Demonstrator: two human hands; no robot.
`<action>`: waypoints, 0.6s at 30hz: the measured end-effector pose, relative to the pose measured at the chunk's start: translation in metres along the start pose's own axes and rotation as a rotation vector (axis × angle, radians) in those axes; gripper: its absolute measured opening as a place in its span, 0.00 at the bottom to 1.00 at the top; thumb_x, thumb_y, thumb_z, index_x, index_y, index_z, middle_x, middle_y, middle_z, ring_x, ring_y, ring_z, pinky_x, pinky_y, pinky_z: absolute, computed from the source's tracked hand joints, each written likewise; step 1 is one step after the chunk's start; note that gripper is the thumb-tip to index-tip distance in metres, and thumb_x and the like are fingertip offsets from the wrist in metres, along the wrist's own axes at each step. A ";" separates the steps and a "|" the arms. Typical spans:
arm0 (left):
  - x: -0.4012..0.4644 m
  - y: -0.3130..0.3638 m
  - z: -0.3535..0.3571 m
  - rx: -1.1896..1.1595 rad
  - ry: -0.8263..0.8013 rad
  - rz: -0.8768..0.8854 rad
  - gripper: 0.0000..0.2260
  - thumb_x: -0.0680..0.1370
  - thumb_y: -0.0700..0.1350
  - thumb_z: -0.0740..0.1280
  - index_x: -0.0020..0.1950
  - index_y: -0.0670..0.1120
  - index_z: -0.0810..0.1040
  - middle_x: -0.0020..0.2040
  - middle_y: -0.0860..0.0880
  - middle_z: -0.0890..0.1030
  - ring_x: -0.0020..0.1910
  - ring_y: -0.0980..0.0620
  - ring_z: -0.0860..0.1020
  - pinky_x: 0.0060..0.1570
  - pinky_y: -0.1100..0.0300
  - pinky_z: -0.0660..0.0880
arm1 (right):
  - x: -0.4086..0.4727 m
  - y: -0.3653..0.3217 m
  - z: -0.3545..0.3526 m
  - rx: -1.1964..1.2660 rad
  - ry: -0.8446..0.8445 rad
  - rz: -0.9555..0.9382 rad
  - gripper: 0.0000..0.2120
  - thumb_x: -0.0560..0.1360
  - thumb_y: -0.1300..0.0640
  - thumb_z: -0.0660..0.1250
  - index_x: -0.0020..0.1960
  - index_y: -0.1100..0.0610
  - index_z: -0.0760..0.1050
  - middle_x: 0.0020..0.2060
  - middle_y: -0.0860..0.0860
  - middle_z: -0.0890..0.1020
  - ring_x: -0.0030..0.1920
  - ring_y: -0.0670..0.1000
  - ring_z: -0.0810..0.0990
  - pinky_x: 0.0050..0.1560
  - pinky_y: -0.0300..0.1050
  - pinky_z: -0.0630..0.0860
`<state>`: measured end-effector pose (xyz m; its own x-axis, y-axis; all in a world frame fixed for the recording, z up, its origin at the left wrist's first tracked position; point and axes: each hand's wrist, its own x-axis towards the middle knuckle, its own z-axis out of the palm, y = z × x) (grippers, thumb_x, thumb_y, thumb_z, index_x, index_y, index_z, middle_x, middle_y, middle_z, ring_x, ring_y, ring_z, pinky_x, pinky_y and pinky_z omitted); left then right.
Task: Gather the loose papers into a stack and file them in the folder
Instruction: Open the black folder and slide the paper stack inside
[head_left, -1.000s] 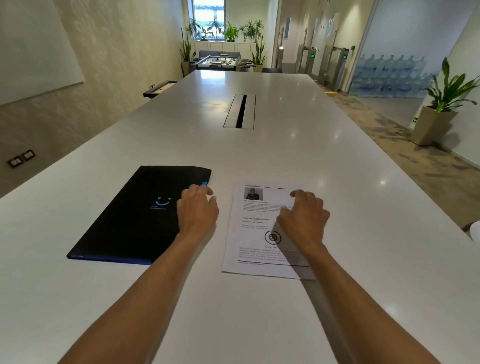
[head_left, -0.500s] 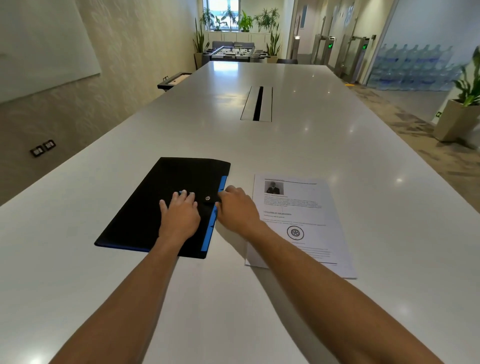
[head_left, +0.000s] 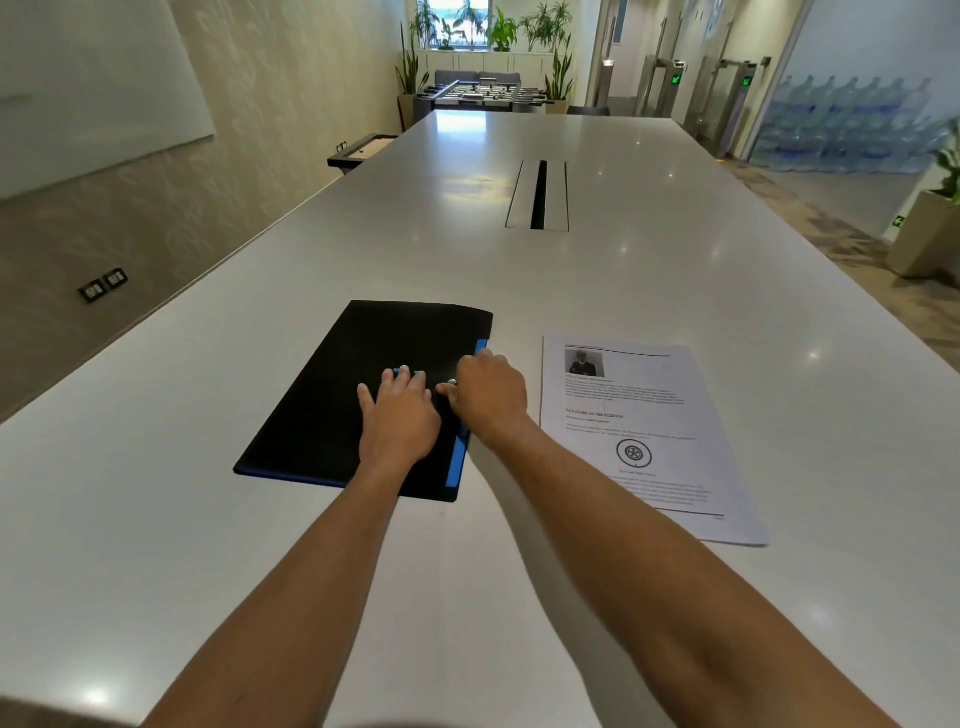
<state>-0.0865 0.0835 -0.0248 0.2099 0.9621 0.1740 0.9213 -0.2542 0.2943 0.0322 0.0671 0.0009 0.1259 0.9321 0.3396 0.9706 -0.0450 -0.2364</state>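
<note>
Left hand (head_left: 400, 415) spread flat on black folder (head_left: 332, 410), right hand (head_left: 488, 397) pinching its flap edge (blue-trimmed), papers (head_left: 644, 441) beside

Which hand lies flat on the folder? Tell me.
The left hand, palm down on the black folder; the right hand instead curls at its blue-edged flap.

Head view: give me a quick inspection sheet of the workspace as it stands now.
Surface: long glossy white table, bare around the work.
Job's things: closed black folder with blue edge; stack of printed white papers lying beside it, apart, not filed.
Clutter: nothing seen.
Hands: left hand flat on the folder; right hand at its blue edge by the metal snap.
Cables: nothing seen; closed cable hatch mid-table.
Surroundings: whiteboard, potted plants, foosball table, water bottles.
</note>
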 end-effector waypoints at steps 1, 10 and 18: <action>0.000 0.000 0.000 -0.005 0.000 0.007 0.20 0.82 0.47 0.53 0.75 0.46 0.63 0.76 0.45 0.63 0.76 0.46 0.56 0.72 0.38 0.48 | 0.001 -0.001 0.000 -0.003 0.000 -0.011 0.14 0.77 0.46 0.66 0.47 0.58 0.76 0.46 0.56 0.78 0.41 0.51 0.76 0.42 0.45 0.75; -0.001 0.001 -0.001 -0.047 -0.014 0.033 0.26 0.81 0.59 0.51 0.76 0.48 0.60 0.77 0.45 0.61 0.76 0.45 0.55 0.71 0.35 0.46 | 0.000 -0.004 -0.001 -0.043 0.041 -0.078 0.11 0.78 0.57 0.65 0.57 0.60 0.69 0.40 0.56 0.79 0.34 0.51 0.76 0.34 0.42 0.71; -0.001 0.007 -0.003 0.025 -0.100 0.081 0.32 0.76 0.67 0.56 0.76 0.55 0.59 0.78 0.48 0.57 0.77 0.44 0.51 0.68 0.29 0.43 | 0.005 0.011 -0.007 0.382 0.041 0.296 0.17 0.77 0.62 0.65 0.64 0.59 0.67 0.41 0.53 0.75 0.33 0.45 0.72 0.28 0.33 0.62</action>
<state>-0.0814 0.0800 -0.0200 0.3146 0.9438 0.1014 0.9077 -0.3303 0.2589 0.0447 0.0684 0.0067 0.4007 0.8840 0.2406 0.7482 -0.1642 -0.6428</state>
